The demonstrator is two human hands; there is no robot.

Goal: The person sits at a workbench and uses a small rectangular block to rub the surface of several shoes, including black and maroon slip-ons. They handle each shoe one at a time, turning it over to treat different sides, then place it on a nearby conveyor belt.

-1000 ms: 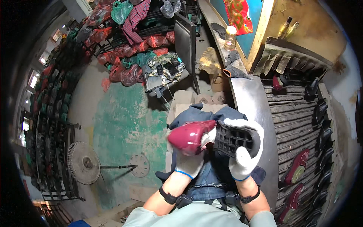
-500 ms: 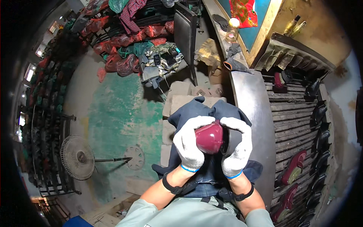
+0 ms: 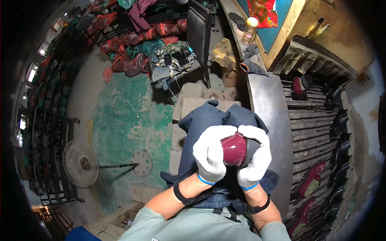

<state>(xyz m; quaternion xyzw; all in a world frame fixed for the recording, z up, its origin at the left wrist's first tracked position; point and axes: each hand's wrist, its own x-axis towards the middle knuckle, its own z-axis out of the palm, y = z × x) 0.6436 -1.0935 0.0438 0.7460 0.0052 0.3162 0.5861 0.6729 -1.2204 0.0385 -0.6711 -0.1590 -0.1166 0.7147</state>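
Observation:
Over my lap I hold a glossy maroon shoe (image 3: 234, 150), its rounded end facing me. My left hand (image 3: 208, 153), in a white knitted glove, is wrapped round the maroon upper. On the other side my right hand (image 3: 258, 164), gloved the same way, cups the dark sole (image 3: 252, 148). Upper and sole sit close together between my palms, and my fingertips nearly meet at the far side. The glove fingers hide much of the shoe, including its far end.
A smooth metal ledge (image 3: 273, 116) runs along my right, beside a slatted conveyor (image 3: 307, 138) carrying maroon shoes (image 3: 311, 179) and several black ones (image 3: 341, 122). Dark gloves (image 3: 255, 69) and a jar (image 3: 250, 31) lie farther up the ledge. A standing fan (image 3: 82, 162) is at left, a chair (image 3: 200, 34) ahead.
My left hand has moved right with the maroon upper, turning it and narrowing the gap to the sole. My hands are now closer together. The view has shifted slightly.

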